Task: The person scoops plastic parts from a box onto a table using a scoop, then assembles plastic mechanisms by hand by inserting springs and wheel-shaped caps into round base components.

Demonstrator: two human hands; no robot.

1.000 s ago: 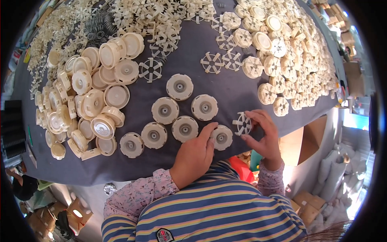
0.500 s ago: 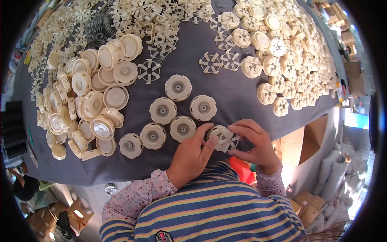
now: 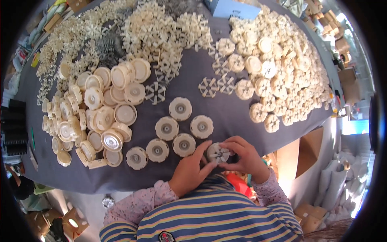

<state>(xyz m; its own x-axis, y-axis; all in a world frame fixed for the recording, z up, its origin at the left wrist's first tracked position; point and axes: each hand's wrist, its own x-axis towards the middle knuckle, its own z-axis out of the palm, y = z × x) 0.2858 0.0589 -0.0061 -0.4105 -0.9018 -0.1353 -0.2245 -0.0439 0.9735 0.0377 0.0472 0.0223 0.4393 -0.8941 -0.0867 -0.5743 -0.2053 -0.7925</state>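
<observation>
Caps (image 3: 94, 98) pile left of the held disc (image 3: 212, 151), six loose discs (image 3: 167, 128) nearer it. The left hand (image 3: 189, 171) grasps its left side; a spoked ring (image 3: 221, 153) lies on top; the right hand (image 3: 244, 158) grasps its right side. Spoked discs (image 3: 278, 86) heap beyond it, rightward.

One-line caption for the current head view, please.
Left hand and right hand hold a round cap topped by a spoked piece, six caps spread nearby.

The table (image 3: 231, 115) held six caps (image 3: 167, 128) between a cap pile (image 3: 105, 117), left, and a heap (image 3: 280, 86), right (a box (image 3: 234, 9) at its far end). Springs (image 3: 109, 48) lay behind the pile; left hand (image 3: 189, 169) and right hand (image 3: 245, 158) flanked another cap (image 3: 218, 153).
</observation>
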